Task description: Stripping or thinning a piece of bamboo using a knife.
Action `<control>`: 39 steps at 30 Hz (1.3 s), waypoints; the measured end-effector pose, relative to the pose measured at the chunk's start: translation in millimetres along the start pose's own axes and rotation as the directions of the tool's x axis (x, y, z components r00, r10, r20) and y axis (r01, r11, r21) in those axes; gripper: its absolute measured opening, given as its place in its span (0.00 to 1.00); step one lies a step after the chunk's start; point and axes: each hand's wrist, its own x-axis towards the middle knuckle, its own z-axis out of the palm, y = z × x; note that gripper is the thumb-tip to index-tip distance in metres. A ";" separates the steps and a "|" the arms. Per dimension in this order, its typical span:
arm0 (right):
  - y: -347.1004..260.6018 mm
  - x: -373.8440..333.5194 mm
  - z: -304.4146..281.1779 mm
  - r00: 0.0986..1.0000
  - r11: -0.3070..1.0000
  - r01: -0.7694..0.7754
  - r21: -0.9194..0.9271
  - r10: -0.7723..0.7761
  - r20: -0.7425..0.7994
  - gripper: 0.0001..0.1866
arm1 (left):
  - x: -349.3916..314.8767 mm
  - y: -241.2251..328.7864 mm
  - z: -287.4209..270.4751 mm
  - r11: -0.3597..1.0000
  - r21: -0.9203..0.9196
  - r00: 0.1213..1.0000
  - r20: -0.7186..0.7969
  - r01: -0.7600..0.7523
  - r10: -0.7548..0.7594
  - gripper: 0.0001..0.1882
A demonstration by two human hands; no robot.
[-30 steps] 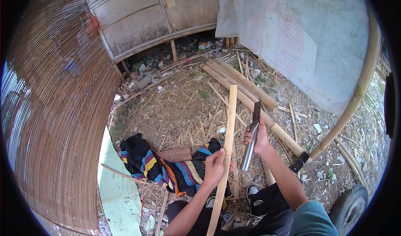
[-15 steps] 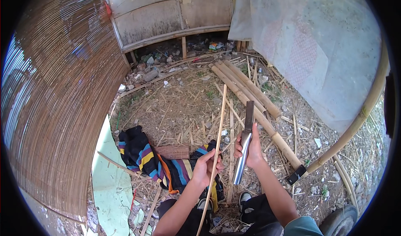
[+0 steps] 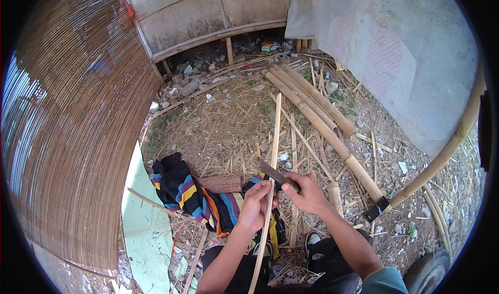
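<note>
Pinching the long bamboo strip between thumb and fingers, the left hand holds it right of the striped cloth, while the right hand, fingers wrapped around the knife, holds its dark blade across the strip.

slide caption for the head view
Left hand gripping a pale strip, right hand holding a dark blade across it in view, bamboo poles lying beyond.

Strip smooth bamboo; blade dull metal; log rough wood.
</note>
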 end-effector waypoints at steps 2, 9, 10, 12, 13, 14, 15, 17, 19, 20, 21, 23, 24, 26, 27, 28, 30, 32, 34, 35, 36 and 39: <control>-3.6 -0.3 -3.4 1.000 1.000 0.000 -0.030 0.001 0.018 0.23 | -0.7 -0.9 -0.9 1.000 0.011 1.000 0.007 -0.005 0.005 0.06; 0.4 0.5 -0.9 1.000 0.993 -0.012 -0.121 0.010 -0.017 0.25 | 0.3 -6.3 0.8 0.947 0.224 0.972 0.000 -0.229 0.235 0.05; 1.7 1.2 -2.2 1.000 0.992 -0.017 -0.122 0.015 -0.016 0.25 | 0.4 -5.3 2.0 0.944 0.238 0.972 -0.001 -0.229 0.236 0.05; 4.4 3.7 -5.6 0.996 0.986 -0.094 -0.140 0.094 -0.002 0.26 | -0.3 -3.5 3.0 0.944 0.239 0.972 -0.003 -0.226 0.233 0.06; 4.4 4.9 -6.0 0.995 0.985 -0.097 -0.140 0.098 -0.001 0.26 | -0.8 -2.5 2.8 0.943 0.243 0.972 -0.004 -0.227 0.235 0.06; 3.8 5.9 -6.8 0.993 0.986 -0.122 -0.117 0.122 -0.010 0.25 | -1.2 -1.7 3.2 0.944 0.242 0.973 -0.006 -0.223 0.232 0.06; 3.8 6.9 -7.3 0.989 0.985 -0.146 -0.094 0.145 -0.018 0.25 | -1.6 -0.8 3.9 0.942 0.246 0.971 -0.015 -0.227 0.238 0.06; 5.2 8.6 -7.5 0.988 0.984 -0.156 -0.083 0.155 -0.023 0.25 | -2.5 0.1 4.4 0.941 0.249 0.970 -0.024 -0.230 0.244 0.06; 6.8 9.4 -6.0 0.986 0.984 -0.163 -0.072 0.162 -0.027 0.26 | -2.9 1.3 4.0 0.933 0.272 0.967 -0.034 -0.236 0.254 0.06; 8.0 9.5 -4.2 0.983 0.983 -0.178 -0.033 0.176 -0.053 0.26 | -3.0 1.4 3.7 0.933 0.274 0.967 -0.034 -0.235 0.254 0.06; 9.8 9.7 -2.0 0.979 0.982 -0.191 0.006 0.191 -0.078 0.26 | -3.1 1.0 3.5 0.930 0.274 0.963 -0.033 -0.247 0.266 0.06; 21.7 10.6 2.1 0.974 0.975 -0.205 0.086 0.212 -0.075 0.26 | -2.8 0.0 3.8 0.926 0.274 0.960 -0.027 -0.260 0.277 0.06; 25.3 10.4 3.5 0.970 0.962 -0.219 0.166 0.232 -0.068 0.26 | -3.4 -0.8 3.3 0.932 0.265 0.961 -0.059 -0.248 0.272 0.07; 24.8 10.2 4.8 0.955 0.888 -0.278 0.367 0.298 0.004 0.24 | -2.2 -1.5 2.5 0.936 0.256 0.958 -0.091 -0.241 0.271 0.07; 23.6 11.0 5.0 0.933 0.767 -0.338 0.546 0.348 0.089 0.21 | -1.1 -1.8 2.5 0.925 0.282 0.948 -0.117 -0.254 0.296 0.07; 18.8 11.3 6.3 0.933 0.766 -0.339 0.547 0.349 0.090 0.21 | -1.1 -2.5 2.3 0.914 0.309 0.938 -0.142 -0.262 0.317 0.07; 8.4 12.5 10.4 0.932 0.670 -0.308 0.675 0.354 0.075 0.16 | 1.6 -6.6 1.5 0.891 0.347 0.929 -0.121 -0.291 0.351 0.07; 17.9 14.6 17.1 0.950 0.757 -0.252 0.603 0.311 0.007 0.15 | 2.9 -8.8 3.7 0.865 0.388 0.920 -0.095 -0.318 0.381 0.07; 20.4 15.3 20.3 0.964 0.831 -0.196 0.521 0.261 -0.054 0.13 | 3.1 -9.2 5.3 0.858 0.404 0.918 -0.096 -0.318 0.385 0.07; 18.1 15.6 20.4 0.951 0.805 -0.246 0.540 0.308 -0.025 0.13 | 3.8 -9.2 4.1 0.857 0.408 0.918 -0.098 -0.315 0.384 0.07; 16.9 15.8 21.3 0.935 0.775 -0.296 0.558 0.354 0.004 0.13 | 4.9 -9.4 2.4 0.843 0.434 0.914 -0.099 -0.316 0.394 0.08; 18.1 15.2 24.5 0.933 0.763 -0.283 0.581 0.359 -0.017 0.12 | 6.8 -10.2 0.7 0.830 0.466 0.916 -0.095 -0.306 0.391 0.08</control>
